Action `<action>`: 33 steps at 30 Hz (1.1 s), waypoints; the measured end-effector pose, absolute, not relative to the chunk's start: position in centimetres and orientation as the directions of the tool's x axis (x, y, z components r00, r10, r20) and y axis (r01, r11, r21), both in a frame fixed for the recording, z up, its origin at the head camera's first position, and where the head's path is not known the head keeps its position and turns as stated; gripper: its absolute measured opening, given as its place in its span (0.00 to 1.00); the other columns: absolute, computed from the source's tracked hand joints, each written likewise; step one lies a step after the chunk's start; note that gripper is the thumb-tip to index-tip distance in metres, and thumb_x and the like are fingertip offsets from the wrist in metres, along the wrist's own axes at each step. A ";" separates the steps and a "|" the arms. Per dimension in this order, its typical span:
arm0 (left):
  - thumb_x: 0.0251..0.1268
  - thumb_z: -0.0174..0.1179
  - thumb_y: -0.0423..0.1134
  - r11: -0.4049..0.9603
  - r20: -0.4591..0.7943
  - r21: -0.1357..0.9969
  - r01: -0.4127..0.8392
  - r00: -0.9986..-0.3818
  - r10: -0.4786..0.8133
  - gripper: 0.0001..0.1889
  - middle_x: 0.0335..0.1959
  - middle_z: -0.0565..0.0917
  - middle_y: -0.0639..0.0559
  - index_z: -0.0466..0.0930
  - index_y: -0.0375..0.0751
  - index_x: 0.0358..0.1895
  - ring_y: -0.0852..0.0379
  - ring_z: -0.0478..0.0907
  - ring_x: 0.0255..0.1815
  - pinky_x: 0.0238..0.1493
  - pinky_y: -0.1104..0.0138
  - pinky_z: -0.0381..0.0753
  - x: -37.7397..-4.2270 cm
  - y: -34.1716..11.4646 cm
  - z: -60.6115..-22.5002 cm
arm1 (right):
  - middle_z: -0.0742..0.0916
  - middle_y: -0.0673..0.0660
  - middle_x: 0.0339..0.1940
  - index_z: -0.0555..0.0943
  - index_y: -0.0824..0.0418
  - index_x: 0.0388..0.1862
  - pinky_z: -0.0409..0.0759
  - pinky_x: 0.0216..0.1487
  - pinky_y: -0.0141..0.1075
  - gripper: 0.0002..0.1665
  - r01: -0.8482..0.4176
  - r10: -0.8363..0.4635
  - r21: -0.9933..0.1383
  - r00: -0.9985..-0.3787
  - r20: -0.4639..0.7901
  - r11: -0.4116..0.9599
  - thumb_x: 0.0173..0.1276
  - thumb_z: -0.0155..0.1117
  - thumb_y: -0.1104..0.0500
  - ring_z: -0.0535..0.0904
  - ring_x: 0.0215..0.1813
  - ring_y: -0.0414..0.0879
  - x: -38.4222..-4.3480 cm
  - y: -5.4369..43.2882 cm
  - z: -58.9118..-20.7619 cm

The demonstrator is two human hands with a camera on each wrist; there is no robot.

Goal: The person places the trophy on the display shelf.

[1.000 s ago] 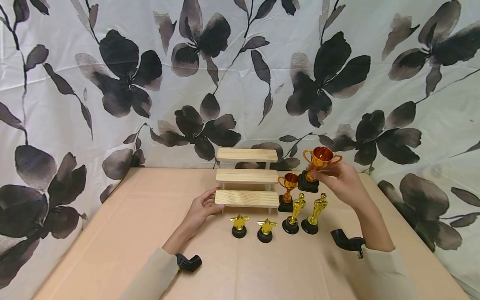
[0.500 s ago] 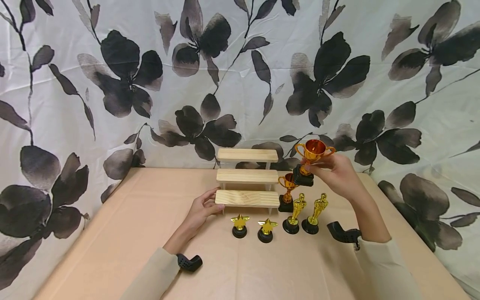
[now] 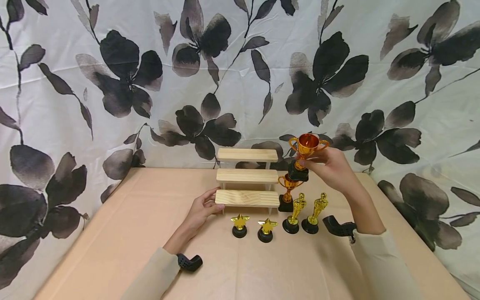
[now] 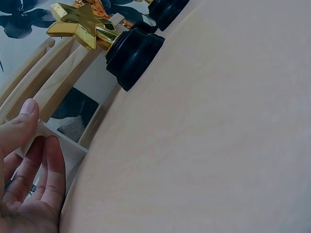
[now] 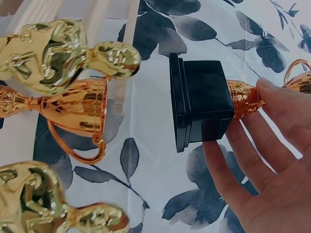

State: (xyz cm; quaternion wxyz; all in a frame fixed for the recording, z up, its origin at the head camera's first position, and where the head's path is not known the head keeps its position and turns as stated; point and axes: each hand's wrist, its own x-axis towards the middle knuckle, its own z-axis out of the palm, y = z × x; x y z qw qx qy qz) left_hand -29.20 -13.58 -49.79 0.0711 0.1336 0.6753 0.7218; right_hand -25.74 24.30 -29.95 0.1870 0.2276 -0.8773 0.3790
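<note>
My right hand [image 3: 334, 170] holds a copper-gold trophy cup [image 3: 308, 143] by its stem, raised upright behind the other trophies. In the right wrist view, thumb and fingers pinch just above its black square base [image 5: 206, 99]. Below it, a matching trophy cup [image 3: 287, 196] stands on the table beside a three-step wooden display stand [image 3: 247, 199]. At the stand's lower left corner, my left hand [image 3: 198, 211] grips the end of the bottom step. The left wrist view has the thumb [image 4: 28, 114] on top and fingers against the white side support [image 4: 68, 145].
Two gold star trophies [image 3: 239, 223] on round black bases stand in front of the stand. Right of them are two gold figure trophies [image 3: 298, 206], close before the standing cup. A floral cloth [image 3: 243, 83] hangs behind the table [image 3: 150, 216].
My right hand has lifted the trophy cup and carried it left, toward the stand. The left hand and the stand have stayed in place.
</note>
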 end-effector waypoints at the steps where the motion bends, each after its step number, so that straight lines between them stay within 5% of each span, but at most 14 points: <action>1: 0.65 0.68 0.27 -0.077 0.099 0.994 0.080 -0.954 0.284 0.39 0.52 0.79 0.45 0.62 0.35 0.78 0.61 0.85 0.43 0.44 0.66 0.89 -29.2 -13.6 -49.8 | 0.92 0.60 0.46 0.87 0.63 0.54 0.78 0.51 0.16 0.14 -0.540 -0.258 -0.575 -0.827 0.500 0.615 0.71 0.70 0.62 0.82 0.46 0.25 -25.8 24.2 -29.9; 16: 0.65 0.69 0.28 -0.048 0.084 0.996 0.074 -0.962 0.261 0.38 0.51 0.80 0.45 0.64 0.37 0.78 0.60 0.84 0.42 0.42 0.67 0.89 -29.1 -13.7 -49.7 | 0.92 0.59 0.45 0.88 0.63 0.51 0.79 0.49 0.18 0.12 -0.538 -0.268 -0.565 -0.828 0.492 0.625 0.71 0.70 0.61 0.82 0.44 0.27 -26.7 22.8 -29.1; 23: 0.65 0.69 0.29 -0.047 0.087 0.996 0.077 -0.964 0.253 0.38 0.50 0.81 0.45 0.64 0.36 0.77 0.60 0.85 0.41 0.42 0.66 0.89 -29.2 -13.6 -49.8 | 0.92 0.60 0.45 0.88 0.63 0.51 0.80 0.49 0.20 0.12 -0.531 -0.268 -0.564 -0.833 0.484 0.633 0.72 0.70 0.61 0.87 0.48 0.44 -26.9 22.5 -28.7; 31: 0.65 0.69 0.29 -0.030 0.092 0.996 0.087 -0.962 0.257 0.39 0.47 0.84 0.46 0.63 0.36 0.78 0.59 0.85 0.40 0.41 0.66 0.89 -29.3 -13.6 -49.8 | 0.92 0.60 0.47 0.87 0.65 0.54 0.88 0.56 0.51 0.15 -0.546 -0.292 -0.550 -0.825 0.484 0.632 0.73 0.69 0.59 0.88 0.51 0.54 -27.4 21.7 -28.2; 33: 0.65 0.69 0.28 -0.034 0.090 0.996 0.084 -0.961 0.261 0.39 0.46 0.84 0.48 0.64 0.37 0.78 0.59 0.85 0.40 0.41 0.66 0.89 -29.4 -13.6 -49.8 | 0.92 0.61 0.47 0.86 0.65 0.54 0.88 0.55 0.44 0.14 -0.557 -0.305 -0.556 -0.820 0.484 0.617 0.73 0.69 0.60 0.88 0.50 0.53 -27.6 21.4 -28.1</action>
